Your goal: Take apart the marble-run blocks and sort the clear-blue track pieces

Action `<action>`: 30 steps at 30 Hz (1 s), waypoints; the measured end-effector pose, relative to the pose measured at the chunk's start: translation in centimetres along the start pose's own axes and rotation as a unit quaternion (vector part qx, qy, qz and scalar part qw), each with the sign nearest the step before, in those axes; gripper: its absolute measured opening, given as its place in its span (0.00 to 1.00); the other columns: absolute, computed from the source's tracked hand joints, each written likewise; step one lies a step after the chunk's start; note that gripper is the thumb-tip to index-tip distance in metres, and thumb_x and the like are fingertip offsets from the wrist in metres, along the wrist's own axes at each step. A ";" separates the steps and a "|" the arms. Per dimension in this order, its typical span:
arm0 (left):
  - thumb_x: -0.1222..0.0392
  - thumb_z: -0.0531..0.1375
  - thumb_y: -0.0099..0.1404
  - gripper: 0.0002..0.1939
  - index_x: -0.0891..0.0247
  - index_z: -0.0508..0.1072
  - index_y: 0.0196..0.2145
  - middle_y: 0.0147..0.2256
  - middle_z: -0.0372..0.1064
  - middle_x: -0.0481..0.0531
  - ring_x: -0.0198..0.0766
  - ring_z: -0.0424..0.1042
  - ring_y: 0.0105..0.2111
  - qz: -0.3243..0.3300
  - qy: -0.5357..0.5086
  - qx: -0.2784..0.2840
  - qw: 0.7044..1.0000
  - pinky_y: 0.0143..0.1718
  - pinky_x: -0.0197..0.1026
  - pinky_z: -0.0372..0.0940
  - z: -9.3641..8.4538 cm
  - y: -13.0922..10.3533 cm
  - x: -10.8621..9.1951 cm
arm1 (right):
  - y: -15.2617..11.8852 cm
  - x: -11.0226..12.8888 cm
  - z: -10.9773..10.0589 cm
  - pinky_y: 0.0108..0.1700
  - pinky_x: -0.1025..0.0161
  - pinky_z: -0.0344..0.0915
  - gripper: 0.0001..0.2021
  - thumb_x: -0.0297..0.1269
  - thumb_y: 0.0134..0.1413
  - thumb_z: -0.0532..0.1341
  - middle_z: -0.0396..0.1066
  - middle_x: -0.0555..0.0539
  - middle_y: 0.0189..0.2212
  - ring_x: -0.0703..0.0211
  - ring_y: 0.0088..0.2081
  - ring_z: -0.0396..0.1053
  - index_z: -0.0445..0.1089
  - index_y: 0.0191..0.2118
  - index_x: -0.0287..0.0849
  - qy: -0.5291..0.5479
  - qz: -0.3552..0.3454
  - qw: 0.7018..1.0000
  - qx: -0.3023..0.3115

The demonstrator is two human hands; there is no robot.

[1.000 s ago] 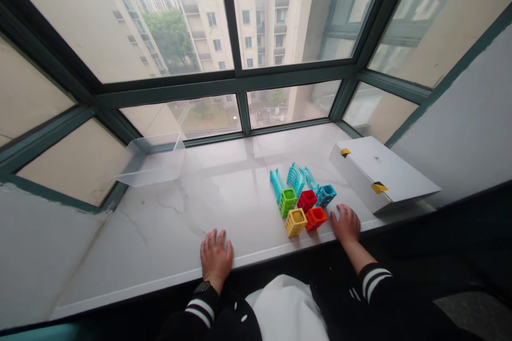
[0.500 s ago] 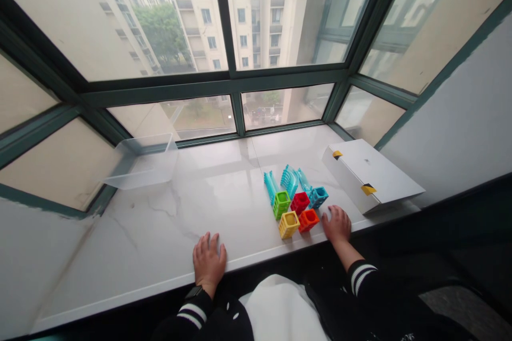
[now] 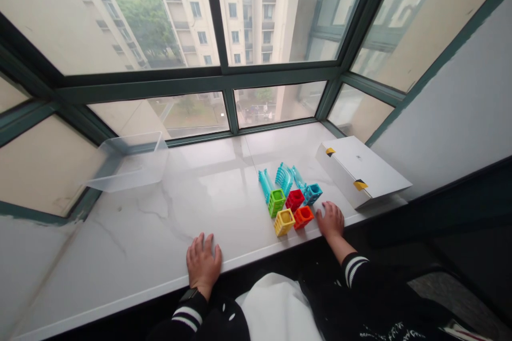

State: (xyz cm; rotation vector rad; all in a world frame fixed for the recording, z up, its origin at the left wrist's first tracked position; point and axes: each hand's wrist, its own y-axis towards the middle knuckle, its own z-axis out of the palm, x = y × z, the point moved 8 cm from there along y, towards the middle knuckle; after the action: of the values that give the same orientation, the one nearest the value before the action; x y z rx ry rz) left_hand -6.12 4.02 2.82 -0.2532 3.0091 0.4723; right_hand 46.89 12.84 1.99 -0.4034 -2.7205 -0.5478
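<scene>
My left hand (image 3: 204,265) lies flat near the front edge of the marble windowsill (image 3: 160,240), fingers spread, holding nothing. To the right, my right hand (image 3: 331,219) rests open on the sill, its fingertips close to an orange block (image 3: 303,217). Left of that block stands a yellow block (image 3: 284,222). Behind them are a green block (image 3: 276,203), a red block (image 3: 295,200) and a blue block (image 3: 312,194). Translucent blue track pieces, one straight (image 3: 265,185) and one curved (image 3: 284,178), lie farthest back, with another blue piece (image 3: 298,177) beside them.
A clear plastic bin (image 3: 128,180) sits at the back left by the window. On the right, a white box (image 3: 366,168) with black-and-yellow tape tabs stands against the wall. Dark green window frames (image 3: 200,85) border the sill.
The whole view has shifted slightly, so everything appears a little farther left. Both hands stay on the sill, and the blocks keep their arrangement.
</scene>
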 end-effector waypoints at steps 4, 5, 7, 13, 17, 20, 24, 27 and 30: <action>0.57 0.54 0.71 0.22 0.63 0.75 0.59 0.64 0.66 0.65 0.55 0.61 0.66 0.000 -0.002 -0.006 1.000 0.68 0.58 0.54 0.0 0.0 0.0 | 0.5 -1.0 0.4 0.65 0.39 0.60 0.21 0.45 0.60 0.55 0.69 0.33 0.60 0.37 0.61 0.65 0.73 0.53 0.40 0.043 0.029 0.998 0.022; 0.57 0.54 0.72 0.22 0.63 0.75 0.59 0.64 0.65 0.65 0.55 0.61 0.66 0.001 -0.003 -0.008 1.000 0.68 0.58 0.54 -0.1 0.0 0.0 | 0.7 -1.5 0.4 0.65 0.39 0.60 0.21 0.45 0.58 0.56 0.70 0.33 0.59 0.37 0.60 0.65 0.74 0.52 0.40 0.069 0.043 0.996 0.027; 0.57 0.54 0.72 0.22 0.64 0.75 0.59 0.64 0.65 0.65 0.56 0.60 0.66 0.003 -0.006 -0.010 1.000 0.68 0.58 0.53 -0.2 0.1 -0.1 | 1.3 -2.6 0.3 0.65 0.41 0.62 0.21 0.44 0.54 0.58 0.73 0.34 0.56 0.38 0.59 0.68 0.74 0.51 0.41 0.146 0.087 0.985 0.028; 0.58 0.55 0.71 0.22 0.67 0.76 0.58 0.63 0.66 0.67 0.57 0.61 0.65 0.005 -0.014 -0.011 1.000 0.68 0.60 0.53 -0.6 0.2 -0.4 | 2.7 -2.9 -2.3 0.60 0.47 0.70 0.23 0.41 0.53 0.57 0.75 0.37 0.54 0.45 0.55 0.73 0.71 0.54 0.41 0.296 0.156 0.942 -0.038; 0.59 0.56 0.70 0.22 0.66 0.76 0.58 0.64 0.66 0.68 0.58 0.60 0.66 0.003 -0.025 -0.012 1.000 0.68 0.60 0.54 -0.5 0.1 -0.3 | 3.2 2.3 -7.2 0.55 0.47 0.73 0.18 0.39 0.57 0.59 0.76 0.39 0.51 0.47 0.52 0.75 0.72 0.53 0.42 0.345 0.068 0.931 -0.097; 0.57 0.55 0.71 0.23 0.67 0.76 0.58 0.64 0.65 0.68 0.58 0.60 0.66 0.006 -0.029 -0.017 0.999 0.68 0.60 0.53 -0.4 0.0 -0.2 | 2.9 7.9 -11.0 0.52 0.49 0.74 0.12 0.35 0.63 0.59 0.76 0.42 0.46 0.51 0.45 0.76 0.74 0.50 0.44 0.317 -0.056 0.940 -0.110; 0.56 0.55 0.71 0.22 0.66 0.76 0.58 0.64 0.65 0.67 0.58 0.60 0.66 0.004 -0.033 -0.019 0.999 0.69 0.60 0.53 -0.2 0.0 0.0 | 1.8 14.3 -12.6 0.56 0.48 0.73 0.13 0.32 0.66 0.57 0.75 0.43 0.47 0.49 0.50 0.74 0.74 0.52 0.47 0.283 -0.218 0.934 -0.033; 0.56 0.55 0.70 0.22 0.65 0.76 0.58 0.64 0.66 0.67 0.58 0.61 0.66 0.001 -0.041 -0.019 0.999 0.69 0.60 0.53 -0.1 0.0 0.0 | 1.1 16.3 -11.9 0.61 0.44 0.70 0.16 0.32 0.65 0.58 0.73 0.41 0.52 0.45 0.56 0.71 0.73 0.56 0.47 0.238 -0.260 0.936 0.013; 0.57 0.55 0.70 0.22 0.64 0.76 0.58 0.64 0.66 0.67 0.58 0.61 0.66 -0.001 -0.048 -0.021 0.999 0.69 0.61 0.52 0.0 0.0 0.1 | 0.8 16.2 -11.1 0.62 0.43 0.69 0.16 0.33 0.65 0.59 0.72 0.40 0.52 0.44 0.56 0.70 0.73 0.56 0.46 0.211 -0.250 0.945 0.015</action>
State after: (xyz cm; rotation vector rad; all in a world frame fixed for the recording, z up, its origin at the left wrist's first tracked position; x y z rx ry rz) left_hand -6.22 4.02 2.82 -0.2292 2.9086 0.5323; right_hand 35.45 12.24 18.00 0.3896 -2.3890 -0.6305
